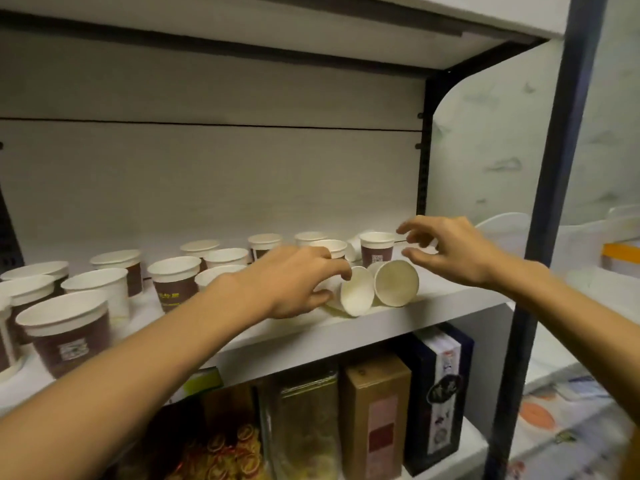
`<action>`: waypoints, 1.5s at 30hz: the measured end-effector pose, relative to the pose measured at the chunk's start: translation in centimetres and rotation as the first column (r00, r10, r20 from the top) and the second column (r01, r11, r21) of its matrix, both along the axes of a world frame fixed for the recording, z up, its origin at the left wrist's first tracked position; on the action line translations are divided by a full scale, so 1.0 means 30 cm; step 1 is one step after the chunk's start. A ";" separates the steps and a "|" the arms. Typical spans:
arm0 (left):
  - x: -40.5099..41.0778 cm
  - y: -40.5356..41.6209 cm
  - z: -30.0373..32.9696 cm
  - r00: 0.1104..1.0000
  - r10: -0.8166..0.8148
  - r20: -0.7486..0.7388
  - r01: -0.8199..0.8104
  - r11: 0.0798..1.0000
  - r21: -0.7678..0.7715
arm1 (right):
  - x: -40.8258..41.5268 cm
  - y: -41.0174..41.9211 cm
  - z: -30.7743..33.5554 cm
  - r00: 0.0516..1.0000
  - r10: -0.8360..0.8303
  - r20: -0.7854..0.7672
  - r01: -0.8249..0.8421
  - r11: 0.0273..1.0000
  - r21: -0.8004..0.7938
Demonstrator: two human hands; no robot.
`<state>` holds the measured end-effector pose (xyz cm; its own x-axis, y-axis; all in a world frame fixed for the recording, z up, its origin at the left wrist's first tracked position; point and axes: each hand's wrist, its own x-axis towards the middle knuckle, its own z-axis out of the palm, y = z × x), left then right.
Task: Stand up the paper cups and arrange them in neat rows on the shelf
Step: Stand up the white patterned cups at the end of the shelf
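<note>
Gripping a tipped cup (355,296) in left hand (294,282), right hand (446,251) spread empty at two o'clock, upright cups (176,282) on shelf (433,299).

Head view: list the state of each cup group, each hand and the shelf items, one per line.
Fallen cup by the left hand: on its side, mouth toward the camera.
Second fallen cup: on its side, beside the first.
Upright cup at the right end: standing, mouth up.
Other cups: standing in loose rows.
Left hand: closing on the first fallen cup.
Right hand: open, fingers spread, holding nothing.
Boxes below: upright.
</note>
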<state>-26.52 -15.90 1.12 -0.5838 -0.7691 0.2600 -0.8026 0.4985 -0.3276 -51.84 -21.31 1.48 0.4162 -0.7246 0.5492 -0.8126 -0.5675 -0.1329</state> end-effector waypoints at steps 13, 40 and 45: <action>-0.111 -0.135 -0.016 0.987 0.163 -0.009 -0.163 0.985 -0.062 | -0.081 -0.271 0.006 0.993 0.115 -0.037 -0.106 0.977 0.187; -0.195 -0.289 0.033 0.770 0.430 -0.472 -0.433 0.895 0.109 | -0.066 -0.816 -0.047 0.929 0.048 0.366 -0.221 0.868 0.445; -0.185 -0.329 0.040 0.758 0.463 -0.459 -0.479 0.873 0.090 | 0.008 -0.936 -0.100 0.933 0.007 0.360 -0.200 0.842 0.501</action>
